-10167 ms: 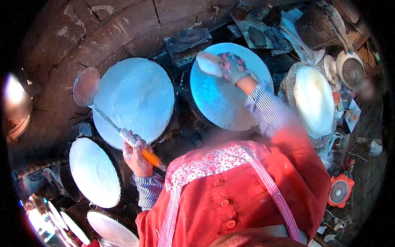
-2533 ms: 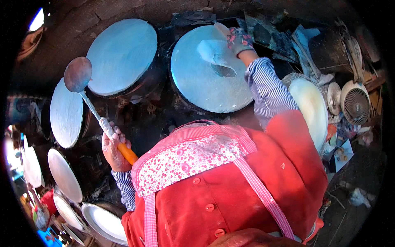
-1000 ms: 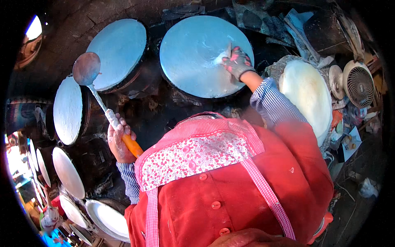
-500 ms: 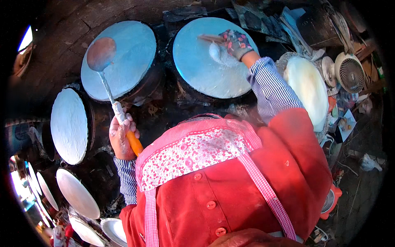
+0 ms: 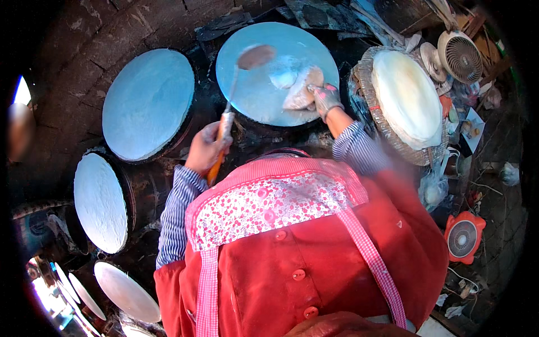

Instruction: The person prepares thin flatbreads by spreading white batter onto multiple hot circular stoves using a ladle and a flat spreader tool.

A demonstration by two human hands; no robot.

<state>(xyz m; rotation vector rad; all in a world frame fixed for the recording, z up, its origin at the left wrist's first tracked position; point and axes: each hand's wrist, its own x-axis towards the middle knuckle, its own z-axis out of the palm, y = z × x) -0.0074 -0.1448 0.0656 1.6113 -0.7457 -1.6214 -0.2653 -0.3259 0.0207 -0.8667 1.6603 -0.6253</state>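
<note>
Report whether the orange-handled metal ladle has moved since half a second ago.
Yes, rightward: the ladle then had its round head over the upper-left pale-blue round disc; now it shows over the upper-middle pale-blue round disc.

Use the orange fan (image 5: pixel 464 238) as the landmark; its face carries a round, pale-centred grille. The cream fan (image 5: pixel 461 56), with a dark circular grille, is well above it in the view. A white card (image 5: pixel 473 129) bearing small items lies between the two fans. A clear plastic bag (image 5: pixel 433 191) is near the landmark, above and left. A crumpled whitish scrap (image 5: pixel 510 174) is above and right. The brick wall (image 5: pixel 84 62) is far upper left of the landmark.
</note>
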